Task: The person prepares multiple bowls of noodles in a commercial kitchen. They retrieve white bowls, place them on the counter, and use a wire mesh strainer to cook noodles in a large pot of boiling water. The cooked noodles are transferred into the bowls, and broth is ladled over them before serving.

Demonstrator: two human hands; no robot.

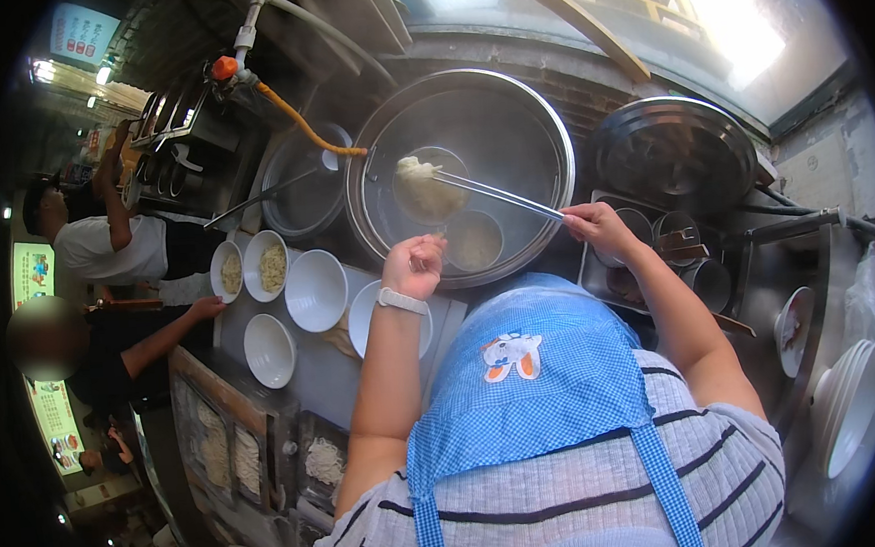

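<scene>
A large round metal pot (pixel 503 119) of cloudy liquid stands before me. My right hand (pixel 598 226) grips a pair of long metal chopsticks (pixel 511 194), whose tips hold a clump of pale noodles (pixel 418 169) over a round strainer (pixel 440 198) in the pot. A second round strainer (pixel 474 239) sits nearer me. My left hand (pixel 416 266) is closed at the pot's near rim, seemingly around a thin handle; the fingers hide most of it. Below my left wrist is a white bowl (pixel 363 315), partly covered by the forearm.
White bowls (pixel 317 290), two holding noodles (pixel 273 268), line the counter at left; a co-worker's hand (pixel 208 308) touches the farthest. A smaller pot with a ladle (pixel 267 197) adjoins the large pot. An orange hose (pixel 301 124) reaches its rim. At right are a lid (pixel 674 150) and metal cylinders (pixel 709 285).
</scene>
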